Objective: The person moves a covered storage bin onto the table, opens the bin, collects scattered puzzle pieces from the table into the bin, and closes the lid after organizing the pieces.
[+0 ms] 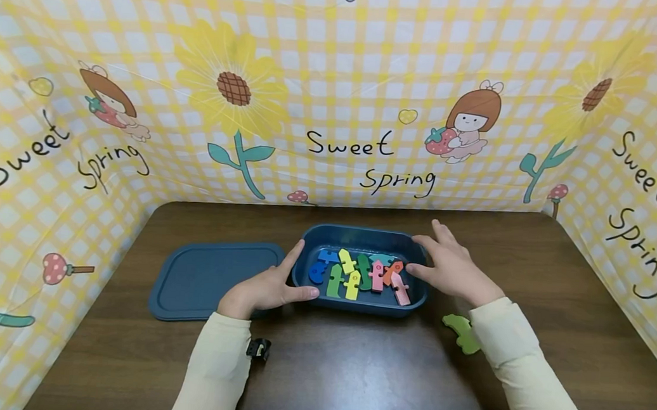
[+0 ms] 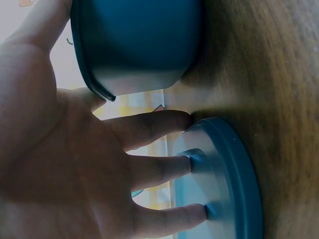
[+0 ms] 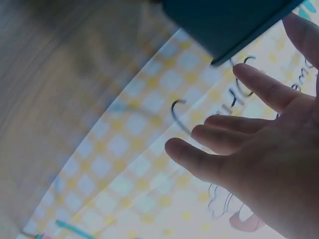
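A dark blue rectangular box (image 1: 364,306) stands on the table, holding several small coloured interlocking pieces (image 1: 362,272). My left hand (image 1: 262,289) lies at its left end, thumb on the near rim and index finger along the side. In the left wrist view, the other fingers of that hand reach down straight, their tips against the flat blue lid (image 2: 219,174). Around the box's right end spreads my right hand (image 1: 455,268), fingers extended and thumb at the rim; I cannot tell whether it presses. A light green piece (image 1: 462,334) lies on the table beside the right sleeve.
The lid rests flat on the brown wooden table (image 1: 362,372) left of the box, partly under my left hand. Yellow checked cloth (image 1: 336,91) with printed flowers and lettering walls the table at the back and both sides. A small black device (image 1: 258,349) sits at the left wrist.
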A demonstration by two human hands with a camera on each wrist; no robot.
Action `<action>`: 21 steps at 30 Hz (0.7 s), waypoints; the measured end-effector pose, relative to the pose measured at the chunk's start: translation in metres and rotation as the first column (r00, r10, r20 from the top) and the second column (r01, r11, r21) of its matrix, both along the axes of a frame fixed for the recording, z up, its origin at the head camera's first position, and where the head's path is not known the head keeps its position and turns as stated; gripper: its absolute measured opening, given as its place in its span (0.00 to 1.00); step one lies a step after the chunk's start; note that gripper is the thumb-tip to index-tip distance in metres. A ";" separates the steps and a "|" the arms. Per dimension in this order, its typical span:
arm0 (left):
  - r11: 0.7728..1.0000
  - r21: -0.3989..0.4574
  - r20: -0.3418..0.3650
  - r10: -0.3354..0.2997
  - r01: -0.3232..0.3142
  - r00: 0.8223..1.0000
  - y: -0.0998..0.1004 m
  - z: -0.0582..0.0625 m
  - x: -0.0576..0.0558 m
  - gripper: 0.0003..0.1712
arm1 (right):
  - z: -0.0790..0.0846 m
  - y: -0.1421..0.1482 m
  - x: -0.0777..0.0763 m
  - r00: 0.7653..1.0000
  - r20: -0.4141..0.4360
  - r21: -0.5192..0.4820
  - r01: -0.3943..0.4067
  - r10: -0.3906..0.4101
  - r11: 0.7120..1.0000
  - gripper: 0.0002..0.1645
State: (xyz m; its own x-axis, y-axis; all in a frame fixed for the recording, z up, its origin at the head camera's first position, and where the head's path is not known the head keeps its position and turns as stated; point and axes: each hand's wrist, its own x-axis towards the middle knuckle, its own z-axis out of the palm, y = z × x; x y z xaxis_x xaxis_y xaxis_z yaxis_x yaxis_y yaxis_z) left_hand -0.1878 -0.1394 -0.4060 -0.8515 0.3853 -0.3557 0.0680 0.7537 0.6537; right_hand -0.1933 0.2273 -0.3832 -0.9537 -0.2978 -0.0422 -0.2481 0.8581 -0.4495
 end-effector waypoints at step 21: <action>1.000 0.002 0.000 -0.005 0.005 1.000 -0.001 -0.001 0.000 0.63 | -0.016 0.076 0.061 0.991 0.127 0.132 -0.058 0.041 0.990 0.24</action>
State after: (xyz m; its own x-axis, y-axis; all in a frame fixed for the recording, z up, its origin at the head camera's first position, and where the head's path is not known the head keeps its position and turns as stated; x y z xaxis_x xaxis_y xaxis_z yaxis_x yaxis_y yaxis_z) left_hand -0.1879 -0.1400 -0.4070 -0.8496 0.3902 -0.3548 0.0716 0.7519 0.6554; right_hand -0.1320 0.3030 -0.3996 -0.9227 -0.3283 -0.2019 -0.2418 0.9011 -0.3599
